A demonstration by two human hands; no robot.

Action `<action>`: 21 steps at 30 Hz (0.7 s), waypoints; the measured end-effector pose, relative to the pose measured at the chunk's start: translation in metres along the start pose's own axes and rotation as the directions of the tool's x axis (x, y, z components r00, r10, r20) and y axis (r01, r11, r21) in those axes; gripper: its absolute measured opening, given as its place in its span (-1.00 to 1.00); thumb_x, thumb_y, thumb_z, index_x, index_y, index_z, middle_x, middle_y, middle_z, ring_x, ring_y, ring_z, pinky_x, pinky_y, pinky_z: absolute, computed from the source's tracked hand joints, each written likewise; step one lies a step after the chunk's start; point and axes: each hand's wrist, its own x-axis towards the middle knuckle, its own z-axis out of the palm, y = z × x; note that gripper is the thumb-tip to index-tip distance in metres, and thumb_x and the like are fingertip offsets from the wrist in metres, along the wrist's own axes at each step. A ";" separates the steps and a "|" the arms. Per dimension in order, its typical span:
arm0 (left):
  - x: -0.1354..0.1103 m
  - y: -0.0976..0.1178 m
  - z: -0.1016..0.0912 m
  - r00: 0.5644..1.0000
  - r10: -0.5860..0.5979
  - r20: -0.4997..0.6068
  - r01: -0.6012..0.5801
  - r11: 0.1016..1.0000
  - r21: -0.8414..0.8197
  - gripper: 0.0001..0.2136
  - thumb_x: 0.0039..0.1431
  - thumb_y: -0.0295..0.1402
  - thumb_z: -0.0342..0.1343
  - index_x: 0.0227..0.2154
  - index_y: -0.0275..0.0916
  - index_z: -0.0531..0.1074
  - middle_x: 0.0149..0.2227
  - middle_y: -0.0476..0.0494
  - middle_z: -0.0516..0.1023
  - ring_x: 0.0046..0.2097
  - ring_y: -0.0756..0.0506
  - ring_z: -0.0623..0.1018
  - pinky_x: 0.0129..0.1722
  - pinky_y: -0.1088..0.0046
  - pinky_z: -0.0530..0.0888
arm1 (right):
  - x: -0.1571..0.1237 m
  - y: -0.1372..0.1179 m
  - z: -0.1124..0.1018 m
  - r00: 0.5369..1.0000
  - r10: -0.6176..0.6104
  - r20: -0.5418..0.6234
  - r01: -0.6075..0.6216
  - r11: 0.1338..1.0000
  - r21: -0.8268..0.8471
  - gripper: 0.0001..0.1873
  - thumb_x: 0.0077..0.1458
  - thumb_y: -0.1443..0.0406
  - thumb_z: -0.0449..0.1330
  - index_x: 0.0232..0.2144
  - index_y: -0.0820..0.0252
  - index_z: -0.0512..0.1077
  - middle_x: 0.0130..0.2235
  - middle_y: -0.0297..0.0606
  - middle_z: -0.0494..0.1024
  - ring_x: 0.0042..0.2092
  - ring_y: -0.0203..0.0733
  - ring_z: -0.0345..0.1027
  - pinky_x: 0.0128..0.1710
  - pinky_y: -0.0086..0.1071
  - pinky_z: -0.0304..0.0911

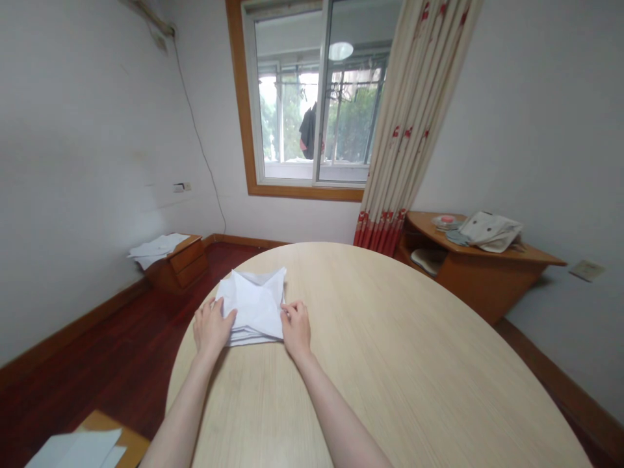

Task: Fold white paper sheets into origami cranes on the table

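A stack of folded white paper [256, 299] lies on the left part of the round wooden table [380, 364]. The top sheet has creases and raised, pointed corners, and several layers show along the near edge. My left hand [213, 327] rests on the left side of the stack, thumb on top and fingers round its edge. On the right edge, my right hand [296, 327] has its fingers curled in and pinched against the paper. Both hands are partly round the stack, which stays flat on the tabletop.
White sheets [80, 448] lie on a wooden surface at the lower left. More paper [160, 247] covers a small drawer cabinet [188, 265] by the left wall. A corner desk [487, 279] at the right holds a cloth bag [492, 232]. A curtain [404, 130] hangs beside the window.
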 end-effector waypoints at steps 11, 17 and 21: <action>0.003 0.006 -0.015 0.988 -0.027 -0.154 -0.006 0.978 -0.208 -0.69 0.13 -0.25 0.08 -0.10 -0.27 0.47 -0.06 -0.29 0.55 0.01 -0.33 0.46 0.01 0.10 0.35 | -0.005 -0.001 -0.004 0.994 0.093 -0.061 -0.078 0.973 0.215 -0.83 0.16 0.27 0.03 -0.30 0.12 0.42 -0.29 -0.26 0.49 -0.26 -0.14 0.37 -0.26 -0.32 0.24; 0.000 0.010 -0.015 0.976 -0.016 -0.218 -0.055 0.948 -0.315 -0.57 0.13 -0.18 0.04 -0.01 -0.35 0.39 -0.06 -0.38 0.52 -0.01 -0.36 0.47 -0.01 0.06 0.35 | -0.015 0.003 -0.013 0.988 0.152 -0.041 -0.130 0.934 0.332 -0.77 0.21 0.14 -0.01 -0.21 0.12 0.34 -0.26 -0.22 0.55 -0.24 -0.13 0.45 -0.24 -0.31 0.30; -0.007 0.023 -0.017 0.967 0.010 -0.256 -0.128 0.885 -0.448 -0.56 0.13 -0.16 0.03 0.02 -0.30 0.33 -0.11 -0.27 0.53 -0.08 -0.24 0.50 -0.09 0.24 0.41 | -0.022 0.011 -0.043 0.985 0.172 -0.031 -0.149 0.918 0.367 -0.72 0.19 0.09 0.02 -0.18 0.12 0.33 -0.22 -0.18 0.56 -0.18 -0.10 0.45 -0.20 -0.30 0.32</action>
